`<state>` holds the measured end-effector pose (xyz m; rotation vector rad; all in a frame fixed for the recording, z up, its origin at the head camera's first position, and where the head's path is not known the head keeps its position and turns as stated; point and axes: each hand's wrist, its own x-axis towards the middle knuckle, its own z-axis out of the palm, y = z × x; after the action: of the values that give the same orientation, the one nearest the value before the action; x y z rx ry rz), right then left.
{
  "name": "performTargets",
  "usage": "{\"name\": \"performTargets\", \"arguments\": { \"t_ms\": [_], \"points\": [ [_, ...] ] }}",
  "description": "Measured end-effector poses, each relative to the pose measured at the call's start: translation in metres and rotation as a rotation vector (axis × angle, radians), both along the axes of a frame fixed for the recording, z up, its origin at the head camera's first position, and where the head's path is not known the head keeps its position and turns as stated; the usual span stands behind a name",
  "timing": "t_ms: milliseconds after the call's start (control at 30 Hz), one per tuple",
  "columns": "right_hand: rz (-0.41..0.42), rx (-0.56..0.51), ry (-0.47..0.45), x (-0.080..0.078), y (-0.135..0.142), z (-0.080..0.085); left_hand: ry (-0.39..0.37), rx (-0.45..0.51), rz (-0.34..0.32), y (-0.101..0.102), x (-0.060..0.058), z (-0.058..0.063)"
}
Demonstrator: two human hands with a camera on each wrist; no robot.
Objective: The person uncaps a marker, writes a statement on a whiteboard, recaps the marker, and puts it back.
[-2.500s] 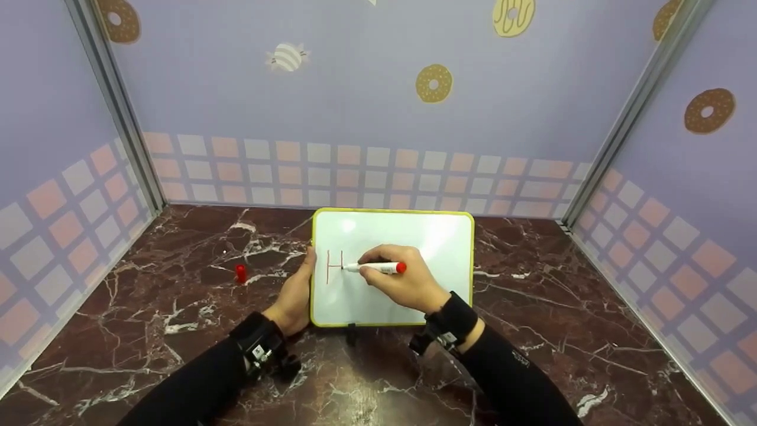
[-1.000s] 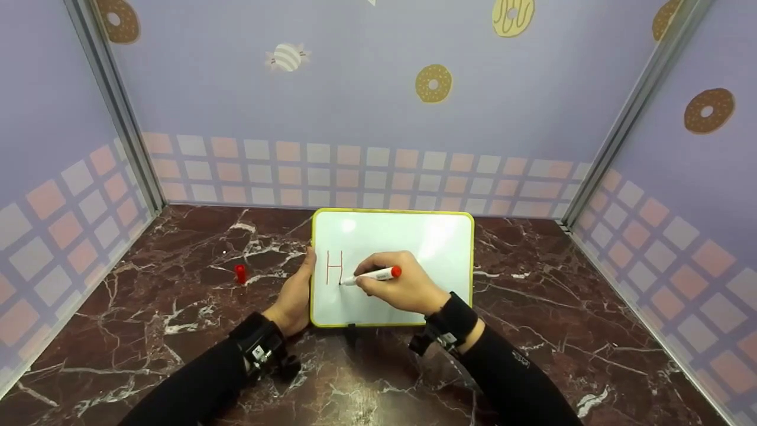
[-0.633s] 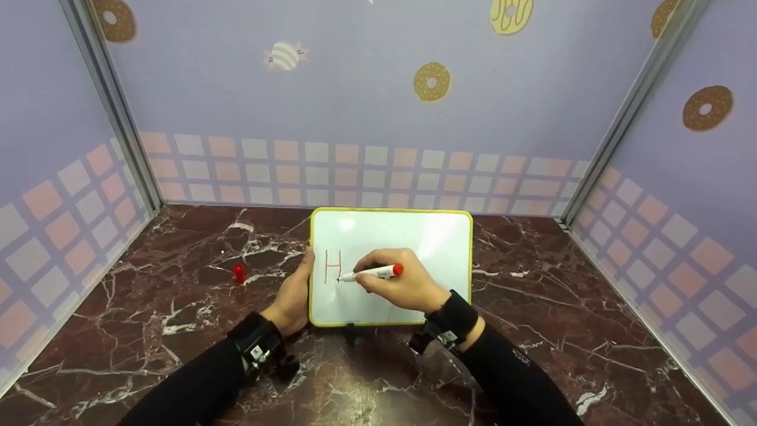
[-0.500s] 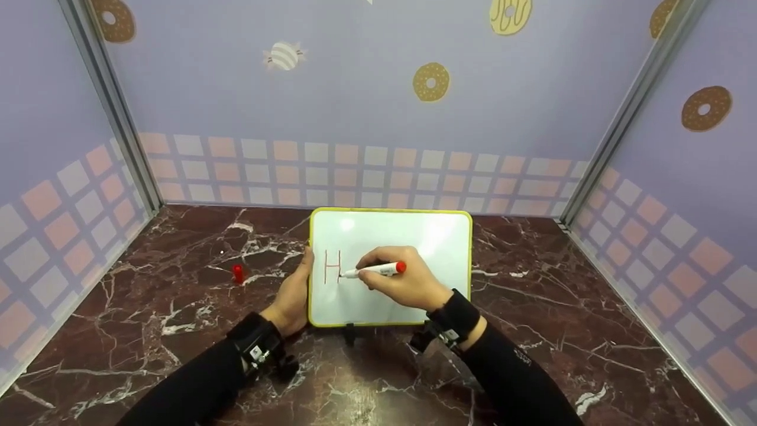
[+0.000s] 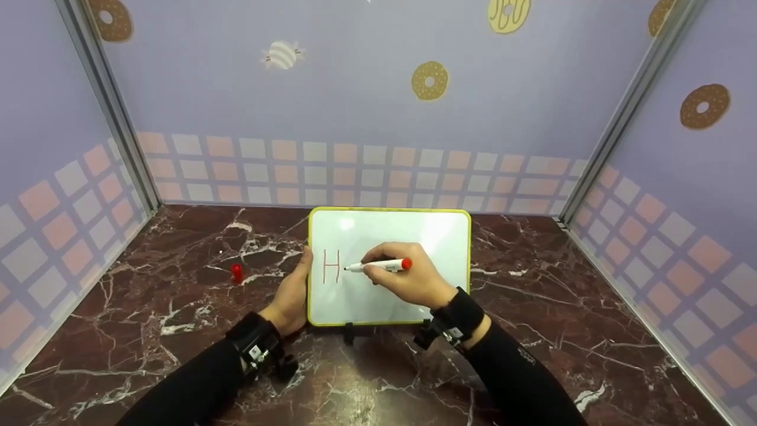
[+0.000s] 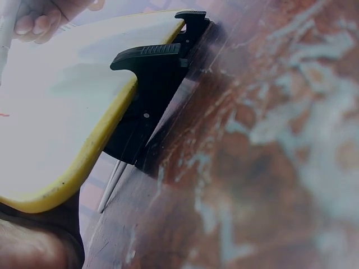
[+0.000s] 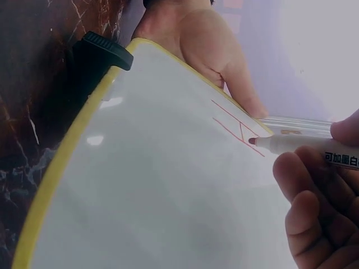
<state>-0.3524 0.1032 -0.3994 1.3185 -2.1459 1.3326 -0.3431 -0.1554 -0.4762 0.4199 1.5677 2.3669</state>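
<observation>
A whiteboard [image 5: 390,302] with a yellow rim leans on a stand with black clips [image 6: 151,67]. Red strokes forming an H [image 5: 331,266] mark its left part. My right hand [image 5: 408,275] pinches a white marker [image 5: 378,266] with a red end between thumb and fingers. The marker's tip is just right of the H; whether it touches the board I cannot tell. My left hand [image 5: 291,299] holds the board's left edge, thumb along the rim, its other fingers hidden behind. In the right wrist view, the thumb and palm of that left hand [image 7: 205,45] show at the edge.
A red marker cap [image 5: 237,273] stands on the dark red marbled tabletop [image 5: 177,367], left of my left hand. Patterned lilac wall panels [image 5: 366,106] enclose the back and both sides, with metal posts [image 5: 109,112] at the corners.
The H's right stroke has been drawn further down. The marker has since risen and shifted right, off that stroke, in my right hand. My left hand keeps its hold.
</observation>
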Motion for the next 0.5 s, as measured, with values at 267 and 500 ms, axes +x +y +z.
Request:
{"name": "performTargets", "arguments": {
  "t_ms": [267, 500],
  "points": [
    [-0.022, -0.01, -0.002, 0.0003, 0.0018, -0.0015, -0.019, -0.001, 0.016, -0.0006, 0.0002, -0.0002],
    [-0.018, -0.004, -0.001, 0.0001, 0.0012, -0.0025, -0.018, 0.002, 0.004, -0.0006, 0.0004, 0.0007]
  ]
}}
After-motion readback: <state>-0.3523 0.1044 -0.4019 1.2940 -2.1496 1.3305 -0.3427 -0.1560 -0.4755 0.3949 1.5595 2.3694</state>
